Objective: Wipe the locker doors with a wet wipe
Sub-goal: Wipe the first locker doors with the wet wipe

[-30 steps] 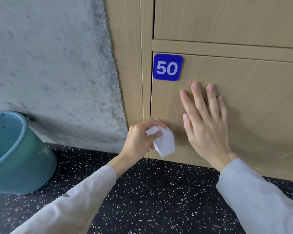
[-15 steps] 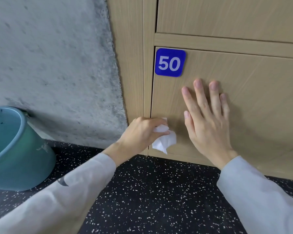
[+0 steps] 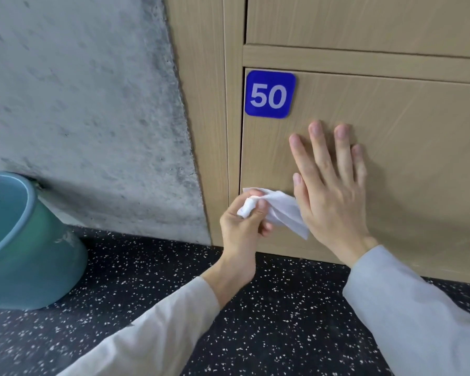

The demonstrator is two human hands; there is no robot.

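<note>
The light wooden locker door [image 3: 407, 137] fills the right of the view and carries a blue plate marked 50 [image 3: 269, 94] at its top left corner. My right hand [image 3: 331, 191] lies flat on the door with straight fingers, below and right of the plate. My left hand [image 3: 242, 226] holds a crumpled white wet wipe [image 3: 280, 213] near the door's lower left corner, just left of my right hand. Part of the wipe is tucked behind my right hand's thumb side.
A teal plastic bucket [image 3: 38, 256] stands on the dark speckled floor [image 3: 282, 316] at the left, against a rough grey concrete wall [image 3: 87, 104]. Another locker door [image 3: 364, 20] sits above the numbered one, and a wooden side panel [image 3: 201, 104] borders them on the left.
My left hand has drawn the wipe slightly back from the door's left edge and turned it, so the wipe now spreads toward my right hand. My right hand stays flat on the door.
</note>
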